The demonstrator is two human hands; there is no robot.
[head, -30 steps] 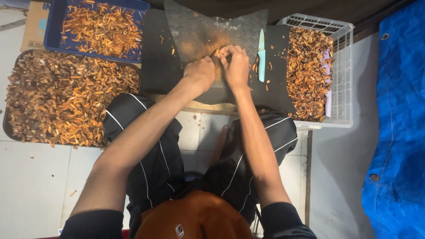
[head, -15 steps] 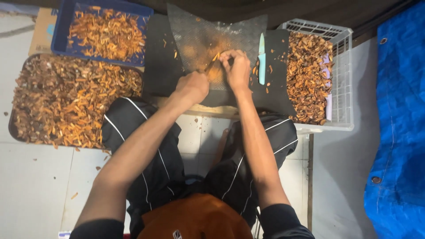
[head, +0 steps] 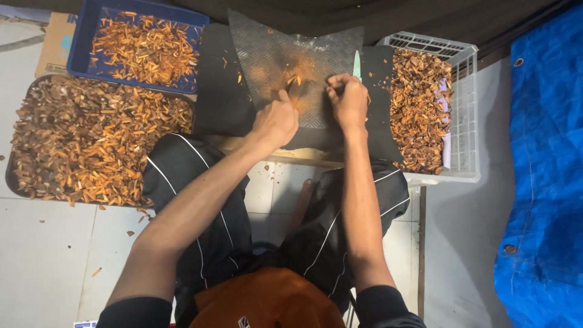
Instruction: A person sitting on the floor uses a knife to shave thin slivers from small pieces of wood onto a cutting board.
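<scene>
Fingers [head: 285, 96] on orange slivers [head: 293, 79] (mat [head: 273, 48]) — pinched

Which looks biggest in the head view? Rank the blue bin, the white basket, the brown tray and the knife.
1. brown tray
2. blue bin and white basket: look alike, so unranked
3. knife, partly hidden by the right hand

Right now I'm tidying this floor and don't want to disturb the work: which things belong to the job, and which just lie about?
In use:
left hand and right hand on orange pieces
dark textured mat
knife
blue tray of orange strips
dark tray of brown chips
white crate of brown chips

Lying about:
blue tarp
cardboard box
</scene>
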